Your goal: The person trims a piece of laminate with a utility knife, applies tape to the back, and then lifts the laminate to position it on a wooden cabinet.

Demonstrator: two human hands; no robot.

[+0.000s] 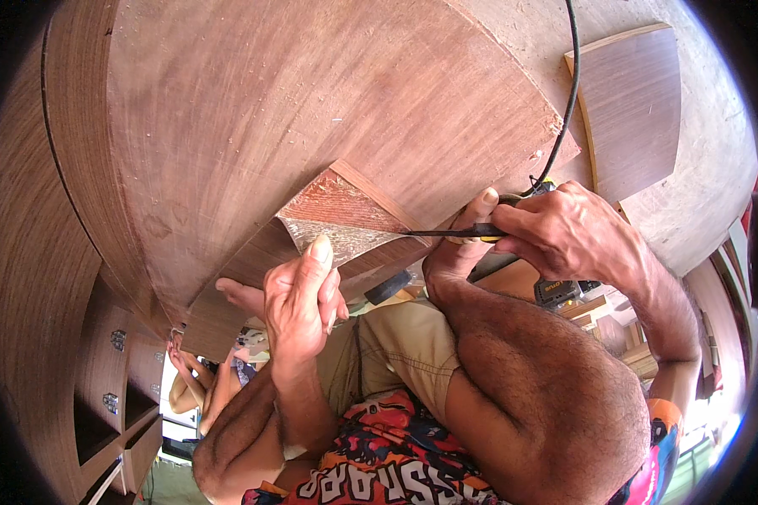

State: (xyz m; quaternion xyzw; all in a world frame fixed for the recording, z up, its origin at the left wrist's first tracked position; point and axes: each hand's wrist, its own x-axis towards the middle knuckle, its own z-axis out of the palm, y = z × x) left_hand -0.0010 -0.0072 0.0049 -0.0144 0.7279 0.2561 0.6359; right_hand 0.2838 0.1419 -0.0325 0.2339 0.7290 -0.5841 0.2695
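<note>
The left hand point(299, 307) pinches a mottled wooden piece point(349, 244); the right hand point(560, 231) clamps a slim black tool point(480, 231), which overpushing could slip thumbward.

A reddish-brown wooden piece point(338, 206), its pale edge roughened, is held tilted; a thin dark tool point(448, 233) is held at its right corner.

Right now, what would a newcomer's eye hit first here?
Probably the big brown wood-grain panel, which fills the upper middle of the view. Near the centre, a small reddish-and-whitish piece stands out, the left hand at its whitish edge and the right hand holding a thin dark tool toward its right corner. A black cable curves down at upper right.
</note>
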